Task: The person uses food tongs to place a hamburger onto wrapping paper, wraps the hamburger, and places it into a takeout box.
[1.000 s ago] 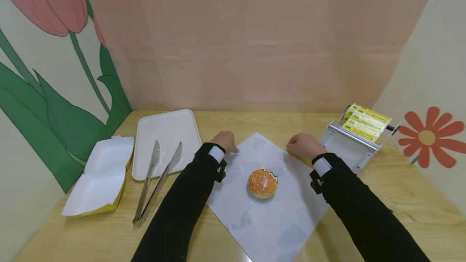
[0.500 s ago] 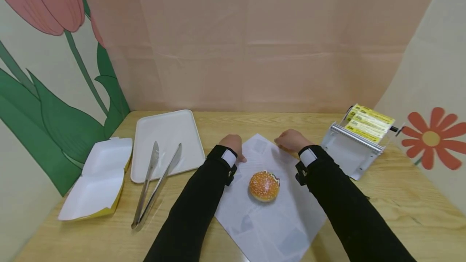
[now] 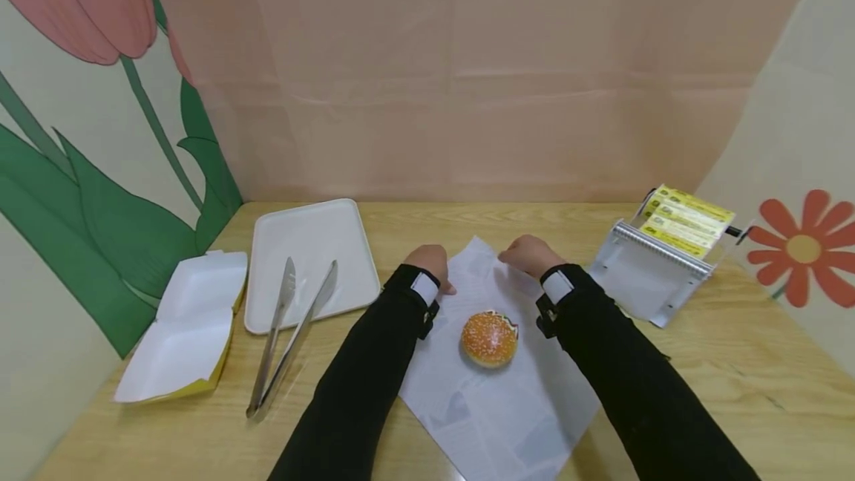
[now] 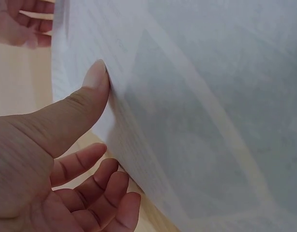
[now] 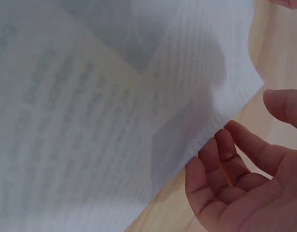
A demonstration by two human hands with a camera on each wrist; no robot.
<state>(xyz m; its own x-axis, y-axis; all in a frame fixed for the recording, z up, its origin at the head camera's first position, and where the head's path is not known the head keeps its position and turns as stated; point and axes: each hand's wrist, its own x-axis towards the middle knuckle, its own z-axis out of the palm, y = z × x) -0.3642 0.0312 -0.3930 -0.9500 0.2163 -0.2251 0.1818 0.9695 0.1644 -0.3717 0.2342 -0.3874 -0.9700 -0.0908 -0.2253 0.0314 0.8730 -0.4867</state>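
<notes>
A sesame-bun burger (image 3: 489, 338) sits in the middle of a white printed wrapping paper (image 3: 494, 407) laid corner-on across the wooden table. Both hands are at the paper's far corner, which is raised off the table. My left hand (image 3: 430, 262) has its thumb (image 4: 93, 84) pressed on the paper (image 4: 197, 121) with its fingers curled underneath the edge. My right hand (image 3: 528, 254) has its fingers (image 5: 221, 159) under the paper's edge (image 5: 139, 121), and its thumb stands apart from the sheet. Black sleeves cover both forearms.
Metal tongs (image 3: 287, 332) lie half on a white foam tray (image 3: 310, 243) at the left. An opened white-and-yellow clamshell box (image 3: 180, 325) sits further left. A sticker dispenser (image 3: 657, 258) with yellow labels stands at the right. Fabric walls close in the table (image 3: 735, 362).
Both hands have moved inward along the paper's far edges toward its far corner. That corner has come up off the table. The burger has stayed put.
</notes>
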